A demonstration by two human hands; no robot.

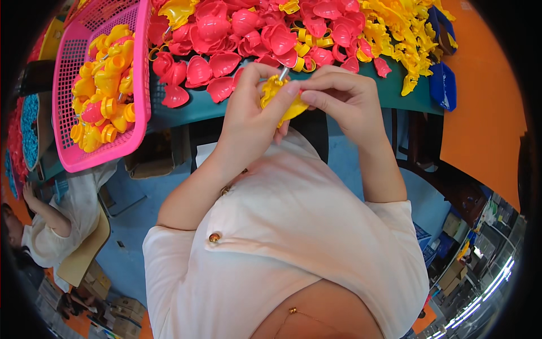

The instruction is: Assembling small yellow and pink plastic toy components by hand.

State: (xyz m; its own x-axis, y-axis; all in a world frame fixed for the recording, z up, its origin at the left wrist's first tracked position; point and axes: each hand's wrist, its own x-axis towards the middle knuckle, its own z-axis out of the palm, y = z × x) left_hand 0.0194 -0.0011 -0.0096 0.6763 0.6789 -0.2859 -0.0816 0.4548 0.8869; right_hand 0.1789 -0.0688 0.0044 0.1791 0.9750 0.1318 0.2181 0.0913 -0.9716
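Observation:
My left hand [251, 110] is closed round a yellow moulded plastic piece [292, 113] with a ruffled edge, held just off the table's front edge. A short metal rod [284, 73] sticks up beside the left thumb. My right hand [347, 101] meets the piece from the right, thumb and forefinger pinched at its edge. A speck of red shows at those fingertips; what they pinch is mostly hidden. Just beyond both hands lies a heap of glossy red plastic shells [226, 65], with several yellow rings [307, 42] among them.
A pink mesh basket [68, 147] of yellow and red assembled parts stands at the left. Jagged yellow pieces [406, 42] are piled at the far right of the green tabletop [195, 107], near a blue tray [442, 85]. Another person [68, 220] sits at the left.

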